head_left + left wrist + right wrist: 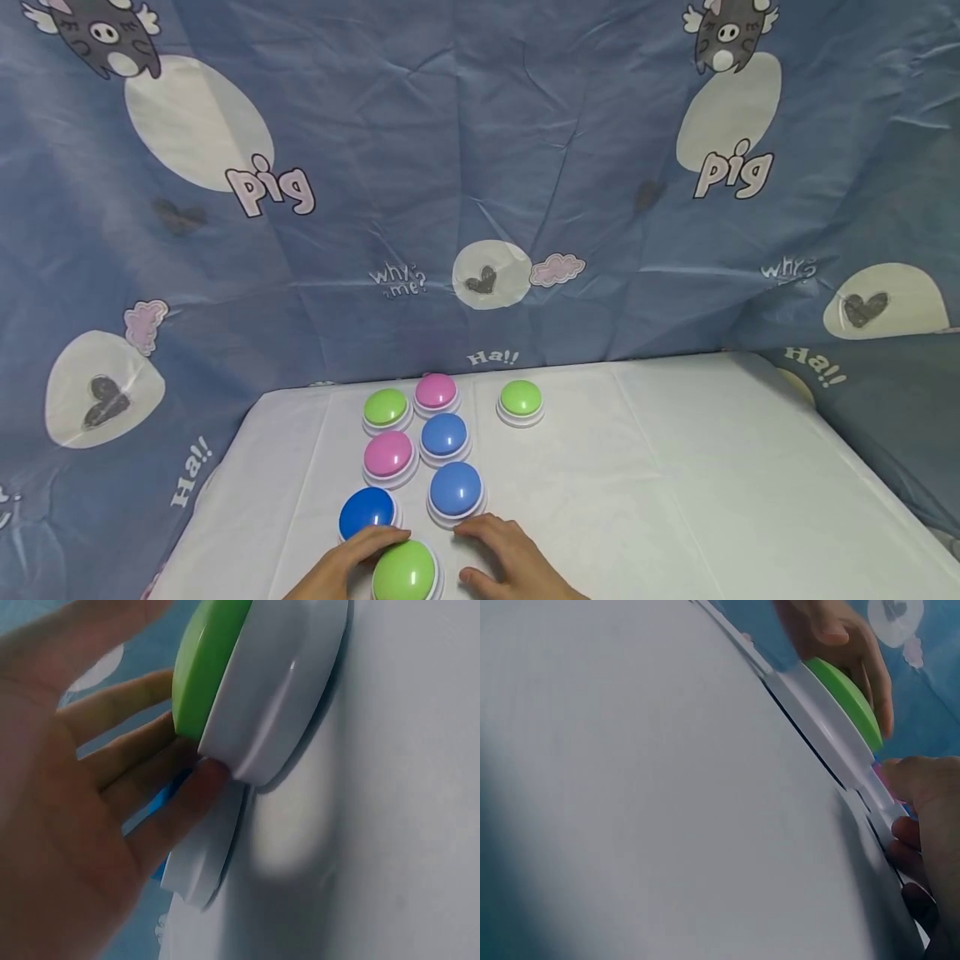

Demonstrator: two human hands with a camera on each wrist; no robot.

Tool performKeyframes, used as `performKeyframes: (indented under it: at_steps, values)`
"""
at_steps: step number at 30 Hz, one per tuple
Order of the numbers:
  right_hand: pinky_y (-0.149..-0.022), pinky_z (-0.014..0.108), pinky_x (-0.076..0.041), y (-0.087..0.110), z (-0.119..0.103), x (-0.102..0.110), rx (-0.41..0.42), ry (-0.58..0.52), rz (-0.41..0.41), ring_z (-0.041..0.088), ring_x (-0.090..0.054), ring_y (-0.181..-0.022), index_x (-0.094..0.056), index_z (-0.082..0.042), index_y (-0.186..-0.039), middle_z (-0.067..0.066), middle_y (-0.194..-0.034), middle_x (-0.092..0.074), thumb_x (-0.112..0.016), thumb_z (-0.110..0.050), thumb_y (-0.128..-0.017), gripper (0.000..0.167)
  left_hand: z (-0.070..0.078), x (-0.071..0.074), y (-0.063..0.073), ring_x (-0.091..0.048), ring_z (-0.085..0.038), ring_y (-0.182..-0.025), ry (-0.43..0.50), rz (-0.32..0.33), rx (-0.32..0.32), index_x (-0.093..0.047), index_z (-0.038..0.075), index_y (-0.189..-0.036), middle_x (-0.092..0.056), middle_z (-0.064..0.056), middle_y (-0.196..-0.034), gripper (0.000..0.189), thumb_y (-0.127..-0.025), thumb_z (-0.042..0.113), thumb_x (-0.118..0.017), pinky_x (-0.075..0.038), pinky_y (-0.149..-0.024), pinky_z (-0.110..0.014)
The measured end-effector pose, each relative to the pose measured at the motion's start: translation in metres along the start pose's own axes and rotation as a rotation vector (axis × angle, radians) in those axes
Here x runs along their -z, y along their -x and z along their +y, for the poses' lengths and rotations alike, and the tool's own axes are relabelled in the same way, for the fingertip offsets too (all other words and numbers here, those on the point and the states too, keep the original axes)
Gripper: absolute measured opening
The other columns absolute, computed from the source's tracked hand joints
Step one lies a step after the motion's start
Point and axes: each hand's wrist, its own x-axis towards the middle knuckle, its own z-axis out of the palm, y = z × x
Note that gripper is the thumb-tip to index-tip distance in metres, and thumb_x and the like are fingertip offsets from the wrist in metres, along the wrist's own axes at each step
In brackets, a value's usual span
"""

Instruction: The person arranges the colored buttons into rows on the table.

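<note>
A large green push button (405, 572) on a white round base lies at the front of the table. My left hand (347, 563) reaches around its left and far side, fingers spread; in the left wrist view a fingertip (214, 771) is right at the white base. Just beyond these fingers is a dark blue button (366, 511), partly covered by them. To the right of the green button my right hand (517, 560) rests low, its thumb apart from the fingers and nothing between them. Its index fingertip is close to the near edge of a light blue button (456, 489).
Farther back on the white-covered table (675, 500) sit a pink button (387, 454), another light blue one (444, 435), a green one (385, 407) and a second pink one (436, 391). A green button (521, 398) stands apart to the right. A blue printed curtain (510, 192) hangs behind.
</note>
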Motion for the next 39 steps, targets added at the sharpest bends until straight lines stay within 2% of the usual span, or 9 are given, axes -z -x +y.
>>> performKeyframes:
  at_steps: [7,14,18,23,29,32,35,37,39]
  values:
    - [-0.09,0.026,-0.046,0.001,-0.008,-0.01,0.054,0.101,-0.002,0.009,-0.055,-0.113,-0.051,-0.016,-0.131,-0.005,-0.124,-0.058,-0.061,-0.043,-0.089,0.051,-0.01,-0.012,0.01,-0.046,0.001,-0.124,0.052,-0.021,0.004,-0.039,0.02,-0.142,-0.048,0.0,-0.142,0.077,-0.078,0.046,-0.072,-0.048,-0.1,-0.03]
    - [-0.086,0.023,-0.043,0.005,-0.01,-0.019,0.124,0.176,-0.006,0.004,-0.053,-0.108,-0.053,-0.022,-0.127,-0.012,-0.116,-0.059,-0.059,-0.048,-0.089,0.046,-0.018,-0.024,0.01,-0.045,0.001,-0.127,0.088,-0.03,-0.018,-0.035,0.021,-0.145,-0.046,-0.002,-0.145,0.081,-0.077,0.042,-0.075,-0.046,-0.1,-0.022]
    - [-0.087,0.023,-0.042,0.004,-0.013,-0.019,0.118,0.192,-0.035,0.004,-0.051,-0.11,-0.052,-0.023,-0.128,-0.013,-0.117,-0.058,-0.058,-0.049,-0.089,0.048,-0.018,-0.022,0.011,-0.045,-0.001,-0.127,0.102,-0.049,0.016,-0.033,0.025,-0.146,-0.045,-0.001,-0.146,0.081,-0.078,0.043,-0.074,-0.048,-0.1,-0.036]
    - [-0.091,0.026,-0.041,0.001,-0.018,-0.015,0.066,0.164,-0.065,0.004,-0.049,-0.115,-0.049,-0.024,-0.131,-0.013,-0.121,-0.057,-0.059,-0.048,-0.089,0.05,-0.015,-0.015,0.009,-0.045,-0.008,-0.128,0.161,-0.073,0.081,-0.033,0.031,-0.145,-0.046,0.002,-0.144,0.077,-0.08,0.043,-0.072,-0.035,-0.101,-0.062]
    - [-0.093,0.029,-0.041,0.001,-0.02,-0.013,0.047,0.144,-0.067,0.004,-0.049,-0.118,-0.048,-0.025,-0.133,-0.014,-0.124,-0.056,-0.059,-0.047,-0.089,0.05,-0.017,-0.016,0.007,-0.042,-0.031,-0.131,0.191,-0.08,0.137,-0.033,0.039,-0.144,-0.044,0.001,-0.145,0.079,-0.076,0.045,-0.074,-0.026,-0.1,-0.072]
    - [-0.094,0.03,-0.041,-0.001,-0.019,-0.013,0.056,0.158,-0.064,0.005,-0.049,-0.118,-0.048,-0.025,-0.132,-0.014,-0.125,-0.056,-0.058,-0.047,-0.09,0.049,-0.019,-0.017,0.007,-0.04,-0.035,-0.131,0.163,-0.056,0.141,-0.033,0.041,-0.143,-0.044,0.002,-0.146,0.082,-0.073,0.047,-0.076,-0.027,-0.1,-0.073]
    - [-0.094,0.029,-0.04,-0.006,-0.017,-0.011,0.06,0.18,-0.06,0.005,-0.049,-0.117,-0.049,-0.024,-0.131,-0.013,-0.123,-0.057,-0.059,-0.048,-0.089,0.049,-0.021,-0.014,0.005,-0.04,-0.029,-0.134,0.092,-0.02,0.092,-0.033,0.039,-0.144,-0.043,0.006,-0.147,0.084,-0.072,0.049,-0.075,-0.031,-0.102,-0.068]
    - [-0.095,0.029,-0.04,-0.009,-0.017,-0.01,0.05,0.178,-0.05,0.005,-0.049,-0.116,-0.051,-0.023,-0.129,-0.013,-0.122,-0.057,-0.062,-0.046,-0.087,0.049,-0.022,-0.013,0.004,-0.04,-0.019,-0.136,0.045,0.013,0.042,-0.034,0.037,-0.144,-0.042,0.009,-0.147,0.083,-0.073,0.047,-0.075,-0.035,-0.106,-0.059]
    - [-0.095,0.028,-0.039,-0.009,-0.02,-0.01,0.027,0.16,-0.046,0.005,-0.049,-0.115,-0.053,-0.023,-0.128,-0.012,-0.12,-0.058,-0.065,-0.045,-0.085,0.049,-0.023,-0.013,0.006,-0.038,-0.011,-0.137,0.029,0.036,-0.012,-0.036,0.033,-0.144,-0.043,0.01,-0.147,0.081,-0.074,0.044,-0.075,-0.036,-0.111,-0.044]
